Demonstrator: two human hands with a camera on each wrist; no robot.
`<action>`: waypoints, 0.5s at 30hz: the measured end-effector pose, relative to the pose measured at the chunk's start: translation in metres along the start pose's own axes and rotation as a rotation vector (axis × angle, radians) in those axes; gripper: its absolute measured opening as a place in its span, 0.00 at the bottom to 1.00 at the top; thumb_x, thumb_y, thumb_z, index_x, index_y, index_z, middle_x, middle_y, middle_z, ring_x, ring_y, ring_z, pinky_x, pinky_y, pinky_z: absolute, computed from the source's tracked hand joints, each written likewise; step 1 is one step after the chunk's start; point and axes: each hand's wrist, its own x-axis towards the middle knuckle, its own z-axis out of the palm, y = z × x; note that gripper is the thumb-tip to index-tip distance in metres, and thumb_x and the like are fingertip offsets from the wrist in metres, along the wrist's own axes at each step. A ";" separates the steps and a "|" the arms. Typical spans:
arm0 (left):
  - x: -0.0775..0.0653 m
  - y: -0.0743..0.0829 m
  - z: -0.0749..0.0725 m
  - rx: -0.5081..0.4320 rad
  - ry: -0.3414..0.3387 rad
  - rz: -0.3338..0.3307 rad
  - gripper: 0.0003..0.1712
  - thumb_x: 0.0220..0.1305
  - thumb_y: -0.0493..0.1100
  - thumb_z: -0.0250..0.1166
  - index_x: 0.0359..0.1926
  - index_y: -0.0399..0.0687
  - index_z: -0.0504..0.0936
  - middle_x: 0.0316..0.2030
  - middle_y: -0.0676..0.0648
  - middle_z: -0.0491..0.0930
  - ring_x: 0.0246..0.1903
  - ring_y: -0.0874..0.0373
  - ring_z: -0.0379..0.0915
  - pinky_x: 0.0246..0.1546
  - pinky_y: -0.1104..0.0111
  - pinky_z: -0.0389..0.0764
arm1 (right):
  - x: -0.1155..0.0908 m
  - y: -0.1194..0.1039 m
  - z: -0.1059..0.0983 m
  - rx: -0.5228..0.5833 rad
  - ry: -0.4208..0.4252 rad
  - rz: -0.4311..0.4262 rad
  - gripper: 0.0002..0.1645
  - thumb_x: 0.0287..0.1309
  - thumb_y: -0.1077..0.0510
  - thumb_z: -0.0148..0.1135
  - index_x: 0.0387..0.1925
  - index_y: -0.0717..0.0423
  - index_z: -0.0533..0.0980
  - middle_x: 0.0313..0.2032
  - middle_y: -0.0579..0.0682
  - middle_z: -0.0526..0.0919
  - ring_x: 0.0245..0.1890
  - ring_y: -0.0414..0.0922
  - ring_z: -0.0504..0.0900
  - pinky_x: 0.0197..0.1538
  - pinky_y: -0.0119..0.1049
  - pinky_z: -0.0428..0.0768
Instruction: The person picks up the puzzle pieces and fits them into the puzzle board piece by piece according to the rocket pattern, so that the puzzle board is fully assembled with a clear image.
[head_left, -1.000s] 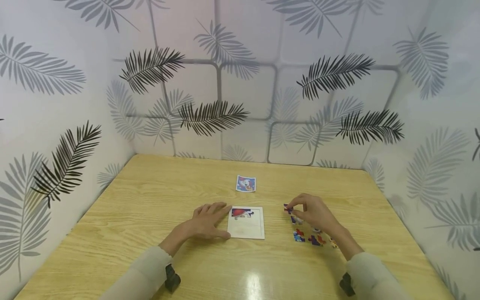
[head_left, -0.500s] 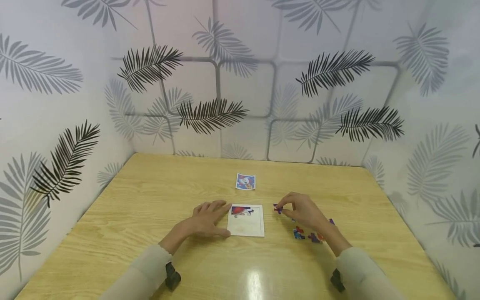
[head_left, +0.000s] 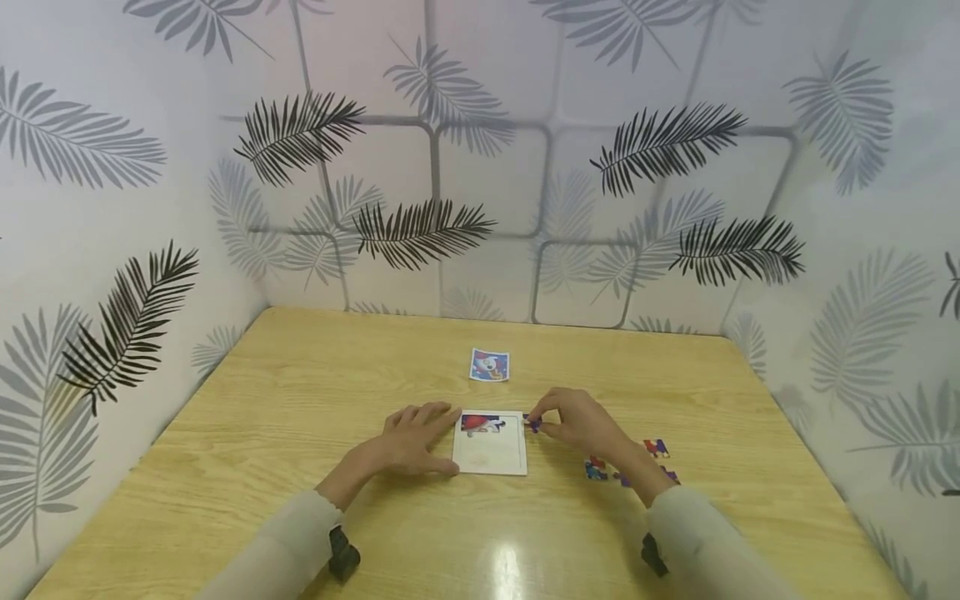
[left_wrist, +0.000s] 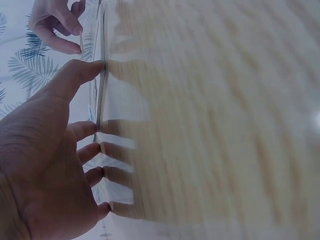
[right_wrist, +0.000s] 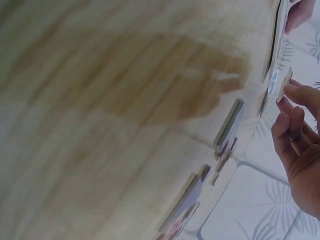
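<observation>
A white square puzzle tray (head_left: 487,457) lies flat on the table, with joined red, white and dark blue pieces (head_left: 480,423) along its top left. My left hand (head_left: 411,442) rests at the tray's left edge, thumb and index fingertip touching it; the left wrist view shows the fingers of this hand (left_wrist: 50,150) spread and fairly straight. Between thumb and index finger, my right hand (head_left: 581,423) pinches a dark blue puzzle piece (head_left: 532,422) by the tray's upper right edge. In the right wrist view the pinched piece (right_wrist: 285,86) is edge-on, raised off the table.
Behind the tray lies a small picture card (head_left: 490,365) of a white cartoon character. Several loose puzzle pieces (head_left: 596,469) lie on the wooden table (head_left: 360,350) under and beside my right forearm, one red and purple piece (head_left: 656,448) to its right. A patterned wall (head_left: 487,275) closes the back.
My right hand has carried the pinched puzzle piece leftward, from near the loose pieces to the tray's right edge. My left hand has stayed at the tray's left edge.
</observation>
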 end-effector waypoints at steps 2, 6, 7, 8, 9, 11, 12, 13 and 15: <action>-0.002 0.003 -0.003 -0.010 -0.008 -0.004 0.53 0.66 0.62 0.68 0.82 0.49 0.55 0.80 0.41 0.52 0.74 0.34 0.49 0.72 0.34 0.48 | 0.003 -0.003 0.003 -0.019 0.001 -0.025 0.10 0.59 0.67 0.73 0.42 0.54 0.89 0.42 0.47 0.89 0.38 0.45 0.84 0.43 0.40 0.84; -0.004 0.007 -0.006 -0.005 -0.012 -0.004 0.52 0.66 0.62 0.68 0.82 0.49 0.56 0.80 0.41 0.52 0.75 0.34 0.50 0.72 0.35 0.50 | 0.008 -0.008 0.008 -0.048 0.002 -0.030 0.09 0.58 0.68 0.73 0.40 0.55 0.89 0.42 0.48 0.89 0.46 0.50 0.86 0.51 0.48 0.85; -0.004 0.007 -0.006 -0.004 -0.014 -0.006 0.52 0.67 0.62 0.67 0.83 0.49 0.55 0.80 0.41 0.52 0.75 0.35 0.50 0.72 0.35 0.49 | 0.010 -0.009 0.009 -0.056 0.001 -0.021 0.09 0.58 0.68 0.73 0.40 0.55 0.89 0.42 0.48 0.88 0.46 0.50 0.86 0.51 0.48 0.85; -0.004 0.007 -0.006 -0.002 -0.012 -0.004 0.52 0.67 0.62 0.67 0.82 0.49 0.55 0.80 0.41 0.52 0.75 0.35 0.50 0.72 0.35 0.50 | 0.011 -0.010 0.010 -0.065 0.001 -0.009 0.09 0.58 0.68 0.74 0.40 0.55 0.89 0.43 0.48 0.88 0.47 0.50 0.86 0.51 0.48 0.85; -0.004 0.007 -0.006 0.001 -0.011 -0.003 0.52 0.67 0.63 0.67 0.83 0.49 0.55 0.80 0.41 0.52 0.75 0.35 0.50 0.72 0.35 0.50 | 0.012 -0.011 0.011 -0.074 0.001 0.000 0.09 0.58 0.68 0.74 0.40 0.54 0.89 0.43 0.48 0.88 0.47 0.50 0.86 0.51 0.48 0.85; -0.002 0.006 -0.005 0.002 -0.010 -0.003 0.52 0.67 0.62 0.68 0.83 0.50 0.55 0.80 0.41 0.52 0.75 0.35 0.49 0.72 0.34 0.49 | 0.014 -0.014 0.013 -0.093 0.000 0.008 0.10 0.57 0.67 0.74 0.40 0.54 0.90 0.43 0.48 0.88 0.46 0.50 0.86 0.50 0.48 0.86; -0.002 0.005 -0.004 0.002 -0.006 -0.001 0.52 0.66 0.62 0.68 0.83 0.50 0.55 0.80 0.41 0.52 0.75 0.34 0.49 0.72 0.34 0.49 | 0.015 -0.015 0.013 -0.096 -0.003 0.011 0.10 0.58 0.67 0.74 0.40 0.54 0.90 0.43 0.48 0.88 0.47 0.50 0.86 0.50 0.48 0.86; -0.001 0.004 -0.003 0.004 -0.006 -0.001 0.53 0.66 0.62 0.68 0.83 0.50 0.55 0.80 0.41 0.52 0.75 0.34 0.49 0.72 0.34 0.49 | 0.017 -0.017 0.013 -0.094 -0.007 0.013 0.09 0.58 0.67 0.74 0.40 0.54 0.90 0.43 0.48 0.88 0.47 0.50 0.86 0.51 0.49 0.85; 0.000 0.002 -0.002 0.006 -0.006 -0.002 0.53 0.66 0.63 0.68 0.83 0.50 0.55 0.80 0.41 0.52 0.75 0.34 0.49 0.72 0.35 0.49 | 0.019 -0.019 0.014 -0.094 -0.013 0.020 0.09 0.58 0.67 0.74 0.40 0.54 0.90 0.44 0.49 0.88 0.48 0.51 0.86 0.51 0.49 0.85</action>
